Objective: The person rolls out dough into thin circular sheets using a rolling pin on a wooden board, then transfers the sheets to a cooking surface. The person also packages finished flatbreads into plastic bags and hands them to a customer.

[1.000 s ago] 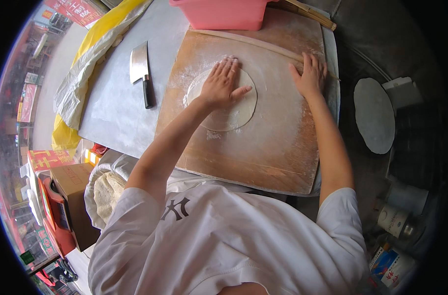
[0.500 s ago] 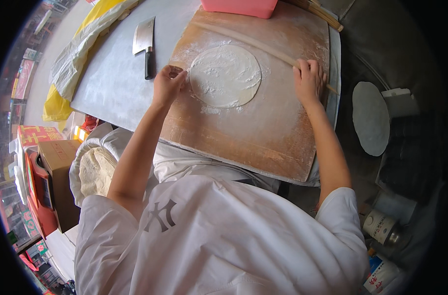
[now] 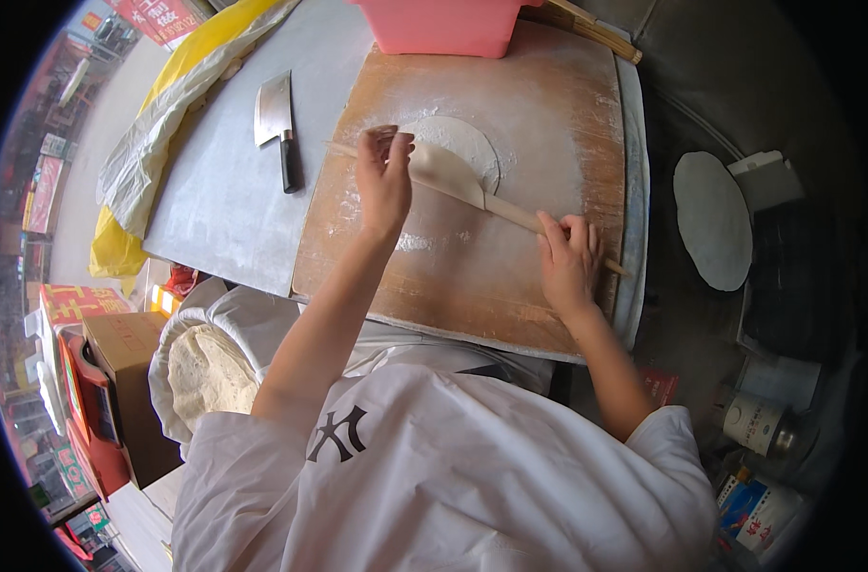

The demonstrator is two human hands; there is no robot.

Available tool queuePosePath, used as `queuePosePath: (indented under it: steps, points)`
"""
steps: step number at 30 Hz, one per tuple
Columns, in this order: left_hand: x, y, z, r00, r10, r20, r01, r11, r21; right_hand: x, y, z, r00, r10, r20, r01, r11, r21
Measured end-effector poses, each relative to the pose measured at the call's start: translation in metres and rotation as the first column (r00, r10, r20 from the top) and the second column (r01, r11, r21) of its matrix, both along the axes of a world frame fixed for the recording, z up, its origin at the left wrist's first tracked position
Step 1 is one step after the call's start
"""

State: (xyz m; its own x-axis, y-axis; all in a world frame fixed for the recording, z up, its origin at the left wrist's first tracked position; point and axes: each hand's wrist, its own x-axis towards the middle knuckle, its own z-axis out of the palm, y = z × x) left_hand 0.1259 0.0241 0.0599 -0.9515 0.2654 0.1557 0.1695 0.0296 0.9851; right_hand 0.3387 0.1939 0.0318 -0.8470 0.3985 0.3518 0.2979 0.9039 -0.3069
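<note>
A wooden rolling pin (image 3: 512, 212) lies slantwise across a floured dough sheet (image 3: 464, 143) on a wooden board (image 3: 462, 286). The sheet's near edge is folded over the pin in a pale flap. My right hand (image 3: 572, 259) is closed round the pin's right end. My left hand (image 3: 386, 176) hovers over the pin's left part beside the flap, its fingers loosely bent, slightly blurred and apart from the thumb. Whether it touches the dough is hidden.
A cleaver (image 3: 279, 129) lies on the grey tabletop (image 3: 219, 181) left of the board. A pink tub (image 3: 443, 27) stands at the far edge. Dough in a cloth-lined container (image 3: 210, 367) is at lower left. A pale oval lid-like disc (image 3: 715, 221) is at right.
The rolling pin has come nearer, from beyond the sheet onto it, and the near dough edge now lies over it. My left hand moved right, my right hand nearer. The view shifted slightly.
</note>
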Motion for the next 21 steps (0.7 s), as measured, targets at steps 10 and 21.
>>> queuePosePath:
  steps: [10,21]
  points:
    - [0.039,-0.062,-0.014,0.607,-0.674,-0.422,0.133,0.609,-0.782,-0.171,0.115,0.139,0.831,0.264,-0.49,-0.061,0.918,0.392]
    - [0.037,-0.048,-0.023,0.514,-0.719,-0.467,0.185,0.625,-0.758,-0.198,0.17,0.073,0.959,-0.117,-0.259,0.095,0.991,-0.096]
